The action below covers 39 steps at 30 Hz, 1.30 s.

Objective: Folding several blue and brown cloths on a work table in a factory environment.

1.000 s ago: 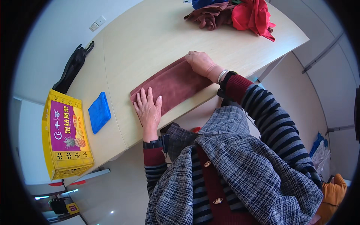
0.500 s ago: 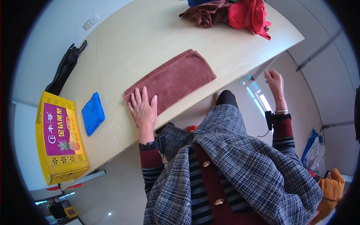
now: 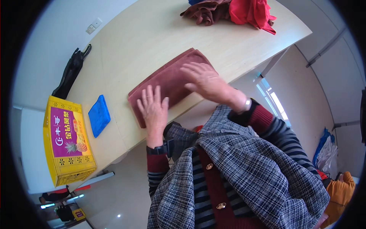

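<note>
A brown towel point(image 3: 173, 78), folded into a long flat rectangle, lies at an angle along the near edge of the table. Over its left end is my left hand point(image 3: 154, 110), palm down with the fingers spread. My right hand point(image 3: 207, 82) is above the towel's right part, its fingers stretched out and slightly blurred; whether it touches the cloth I cannot tell. Neither hand grips anything. To the left, a folded blue cloth point(image 3: 99, 116) lies flat on the table.
A yellow and purple carton point(image 3: 70, 139) stands at the table's left edge, with a black folded umbrella point(image 3: 71, 72) behind it. Crumpled brown point(image 3: 206, 12) and red cloths point(image 3: 251, 14) are heaped at the far side. Plastic bags point(image 3: 326, 152) lie on the floor at right.
My right hand has swung in from beyond the table's right edge to over the towel, its fingers opening out. My left hand stays at the towel's left end. The view has shifted slightly.
</note>
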### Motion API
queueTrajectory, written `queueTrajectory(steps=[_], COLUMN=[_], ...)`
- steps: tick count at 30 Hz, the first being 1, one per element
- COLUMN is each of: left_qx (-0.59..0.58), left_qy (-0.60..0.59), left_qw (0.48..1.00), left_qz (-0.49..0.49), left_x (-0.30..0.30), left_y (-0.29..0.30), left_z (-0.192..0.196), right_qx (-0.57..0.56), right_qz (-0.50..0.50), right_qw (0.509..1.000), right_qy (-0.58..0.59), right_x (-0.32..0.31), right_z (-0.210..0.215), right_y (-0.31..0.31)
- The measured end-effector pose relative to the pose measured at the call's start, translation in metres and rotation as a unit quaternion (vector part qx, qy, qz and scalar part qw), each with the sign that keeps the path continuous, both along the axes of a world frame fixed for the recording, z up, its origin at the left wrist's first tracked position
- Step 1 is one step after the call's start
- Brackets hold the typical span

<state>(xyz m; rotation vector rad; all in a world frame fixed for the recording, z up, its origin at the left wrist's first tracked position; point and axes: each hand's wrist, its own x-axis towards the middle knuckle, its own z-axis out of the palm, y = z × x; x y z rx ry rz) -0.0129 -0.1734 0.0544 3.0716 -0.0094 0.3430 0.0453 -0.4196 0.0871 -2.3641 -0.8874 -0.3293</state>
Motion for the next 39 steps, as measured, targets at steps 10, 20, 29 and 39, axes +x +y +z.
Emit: queueTrajectory(steps=[10, 20, 29, 39], left_qx=[-0.002, -0.207, -0.804, -0.835], left_qy=[-0.025, 0.034, 0.008, -0.013], left_qw=[0.999, 0.939, 0.590, 0.546], left_qz=[0.036, 0.271, 0.074, 0.065], left_x=[-0.023, 0.005, -0.002, -0.022], left_y=[0.039, 0.076, 0.098, 0.078], left_z=[-0.021, 0.005, -0.002, 0.058], right_qx=[-0.126, -0.159, -0.165, -0.179], right_qz=[-0.007, -0.011, -0.025, 0.008], right_qw=[0.990, 0.987, 0.986, 0.983], right_qy=[-0.064, -0.009, 0.001, -0.044], right_x=[0.018, 0.032, 0.052, 0.031], right_z=[-0.056, -0.036, -0.042, -0.043], right_y=[0.048, 0.071, 0.089, 0.107])
